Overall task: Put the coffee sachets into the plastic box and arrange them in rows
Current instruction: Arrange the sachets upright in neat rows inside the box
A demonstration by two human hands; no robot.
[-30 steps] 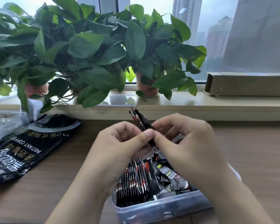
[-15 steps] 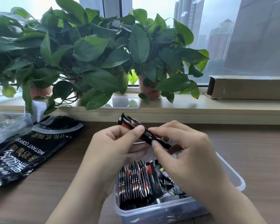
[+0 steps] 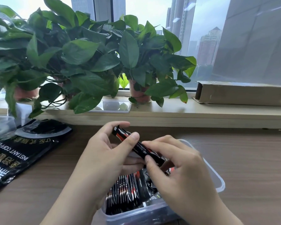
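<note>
The left hand (image 3: 107, 158) and right hand (image 3: 182, 172) meet over the box, both pinching one small bundle of coffee sachets (image 3: 136, 145). The left thumb presses on top of the bundle's far end with the fingers curled beneath it. The right thumb and fingers pinch its near end. The bundle slants, with its higher end toward the left hand.

Directly beneath the hands, a clear plastic box (image 3: 217, 181) sits on the wooden table (image 3: 243, 159). Under the left wrist a row of sachets (image 3: 122, 192) stands on edge, tightly packed. Under the right hand, loose sachets (image 3: 147, 184) lie jumbled.

Well left of the left hand, a black instant coffee bag (image 3: 19, 153) lies flat. Beyond the hands runs a windowsill (image 3: 201, 114) with potted plants (image 3: 88, 62), a clear tray (image 3: 115, 105) and, beyond the right hand, a cardboard box (image 3: 242, 95).
</note>
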